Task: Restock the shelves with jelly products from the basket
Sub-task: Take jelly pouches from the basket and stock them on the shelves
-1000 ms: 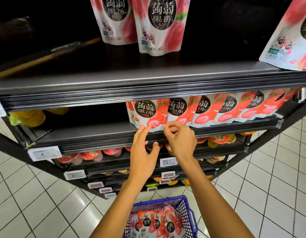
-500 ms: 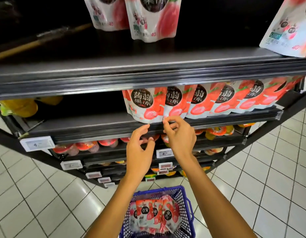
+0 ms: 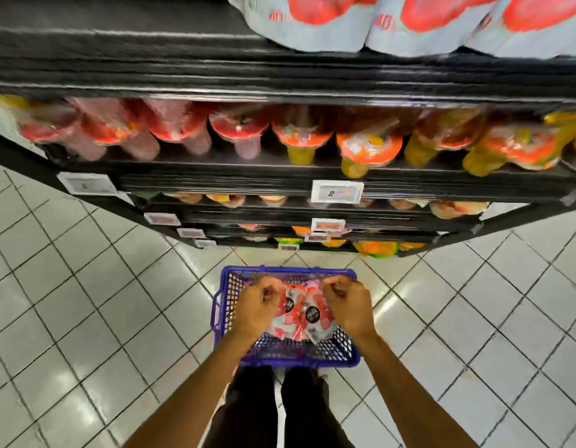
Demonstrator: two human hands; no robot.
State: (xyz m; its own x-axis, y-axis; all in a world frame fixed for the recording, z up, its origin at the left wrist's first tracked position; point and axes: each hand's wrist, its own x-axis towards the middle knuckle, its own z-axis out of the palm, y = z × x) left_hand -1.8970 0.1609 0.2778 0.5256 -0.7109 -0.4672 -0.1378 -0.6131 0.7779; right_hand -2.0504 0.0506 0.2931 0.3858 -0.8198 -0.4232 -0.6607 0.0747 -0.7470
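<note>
Left hand (image 3: 259, 307) and right hand (image 3: 348, 305) are seen with fingers curled over jelly pouches (image 3: 299, 313) inside the blue basket (image 3: 299, 360); whether anything is gripped cannot be told. Top edges should be pinched firmly, so pouches are lifted clear toward shelves (image 3: 280, 176) beyond the basket.

White tiled floor (image 3: 86, 302), laid on the diagonal with dark grout, fills eight and four o'clock, with a glare patch at four. Price tags up top: a big white tag (image 3: 87, 183) at ten o'clock, a numbered tag (image 3: 337, 191) at twelve showing a 2, and a smaller pinkish tag (image 3: 327, 225) just beneath it.
</note>
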